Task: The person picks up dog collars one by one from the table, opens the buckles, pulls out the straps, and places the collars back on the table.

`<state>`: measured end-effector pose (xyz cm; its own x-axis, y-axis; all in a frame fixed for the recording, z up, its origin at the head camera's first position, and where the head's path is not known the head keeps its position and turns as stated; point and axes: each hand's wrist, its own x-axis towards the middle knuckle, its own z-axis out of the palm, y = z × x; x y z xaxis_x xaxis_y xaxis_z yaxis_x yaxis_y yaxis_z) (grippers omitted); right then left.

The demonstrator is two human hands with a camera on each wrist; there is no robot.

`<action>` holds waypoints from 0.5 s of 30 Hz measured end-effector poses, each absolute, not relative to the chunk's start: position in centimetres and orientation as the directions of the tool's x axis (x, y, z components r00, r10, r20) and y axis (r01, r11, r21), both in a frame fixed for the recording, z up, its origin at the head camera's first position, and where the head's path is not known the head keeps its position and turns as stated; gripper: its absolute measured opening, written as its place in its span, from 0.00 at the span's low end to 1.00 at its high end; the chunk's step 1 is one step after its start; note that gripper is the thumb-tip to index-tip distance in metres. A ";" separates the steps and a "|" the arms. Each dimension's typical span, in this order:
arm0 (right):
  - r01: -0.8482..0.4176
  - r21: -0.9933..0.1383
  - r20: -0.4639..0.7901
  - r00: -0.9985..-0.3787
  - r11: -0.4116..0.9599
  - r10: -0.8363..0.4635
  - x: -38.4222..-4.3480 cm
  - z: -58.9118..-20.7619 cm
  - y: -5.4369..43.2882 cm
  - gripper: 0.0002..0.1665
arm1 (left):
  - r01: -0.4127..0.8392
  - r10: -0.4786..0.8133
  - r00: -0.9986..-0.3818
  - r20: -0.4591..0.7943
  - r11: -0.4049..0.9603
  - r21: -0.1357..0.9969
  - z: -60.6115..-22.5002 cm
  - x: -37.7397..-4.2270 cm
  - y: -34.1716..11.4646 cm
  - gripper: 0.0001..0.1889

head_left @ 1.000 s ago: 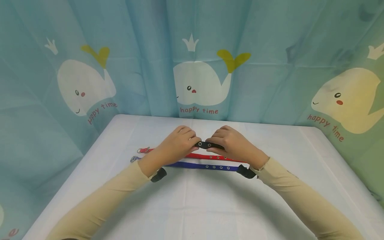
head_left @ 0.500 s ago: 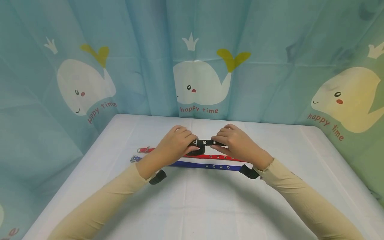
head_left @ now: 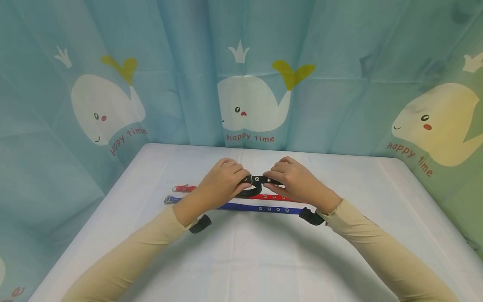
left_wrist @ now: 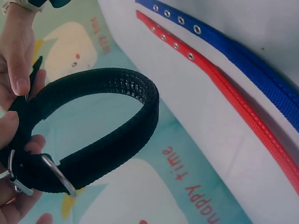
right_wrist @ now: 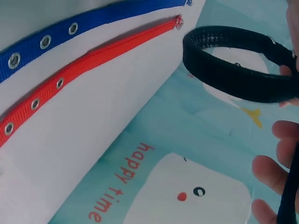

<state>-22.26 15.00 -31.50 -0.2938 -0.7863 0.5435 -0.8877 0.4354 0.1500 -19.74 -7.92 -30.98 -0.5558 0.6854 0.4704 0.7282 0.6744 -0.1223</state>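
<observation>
A black webbing collar with metal eyelets is held up above the table between both hands. My left hand pinches its buckle end; the metal buckle and a D-ring show in the left wrist view. My right hand grips the strap's eyelet end, to the right of the buckle. Between them the padded band bends round into a loop. Below the hands, a red collar and a blue collar lie stretched out side by side, partly covered by the left forearm.
The white table runs back to a light-blue curtain printed with whales. Black wrist straps sit on both wrists. A metal ring and buckle mark the left ends of the red and blue collars.
The black collar's loop has come into view beneath the hands. My right hand moved slightly right along with the strap, then a little back left; the red and blue collars stayed put.
</observation>
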 end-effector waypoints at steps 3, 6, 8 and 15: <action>-0.889 0.139 0.541 -0.302 0.437 -0.785 -22.3 -31.7 14.8 0.11 | 0.734 0.684 -0.547 0.483 0.669 -0.117 -31.1 -19.7 -7.8 0.12; -0.889 0.137 0.543 -0.301 0.437 -0.784 -22.3 -31.9 14.7 0.11 | 0.740 0.687 -0.530 0.497 0.661 -0.123 -31.1 -19.7 -7.6 0.12; -0.889 0.136 0.552 -0.299 0.437 -0.779 -22.2 -31.9 14.6 0.11 | 0.739 0.687 -0.524 0.503 0.661 -0.133 -31.1 -19.7 -7.5 0.12; -0.893 0.131 0.586 -0.281 0.431 -0.760 -21.8 -31.7 14.4 0.18 | 0.730 0.698 -0.530 0.482 0.664 -0.159 -30.9 -19.3 -7.1 0.14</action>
<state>-21.78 14.37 -31.74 -0.2813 -0.7603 0.5855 -0.8926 0.4313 0.1313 -19.35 -7.14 -30.89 -0.5296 0.6977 0.4824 0.7305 0.6642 -0.1588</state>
